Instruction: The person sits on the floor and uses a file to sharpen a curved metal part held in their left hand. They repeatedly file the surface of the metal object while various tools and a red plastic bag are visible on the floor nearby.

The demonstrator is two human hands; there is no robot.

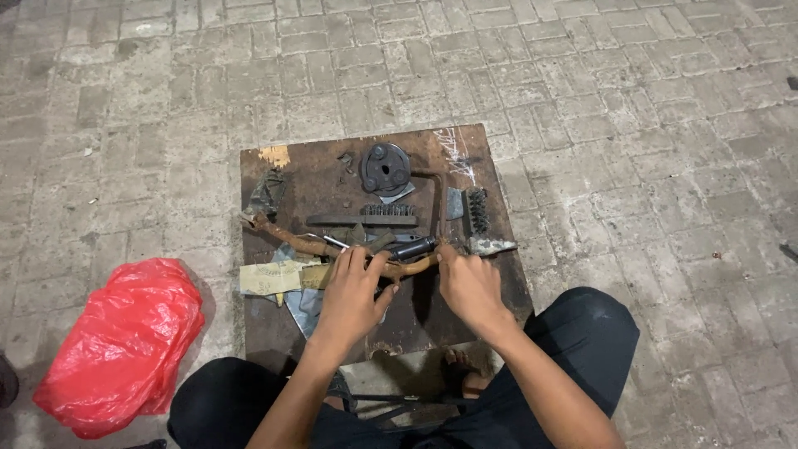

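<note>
Grey paving bricks cover the ground, and on them lies a dark, rusty metal plate used as a worktop. Across the near part of this worktop lies a long, bent, rusty rod. The left hand has its grip closed around the rod, fingers curled over the top. The right hand pinches the rod's other end, its grip closed there too. Between the two hands, just above the rod, sits a short black cylinder.

Just right of the right hand lies a toothed grey metal piece. Behind the hands lies a flat bar with a row of teeth, and farther back a round black disc with holes. A torn scrap of cardboard lies under the left hand's side. Well apart, on the bricks to the left, sits a red plastic bag. The person's knees in dark trousers frame the plate.
</note>
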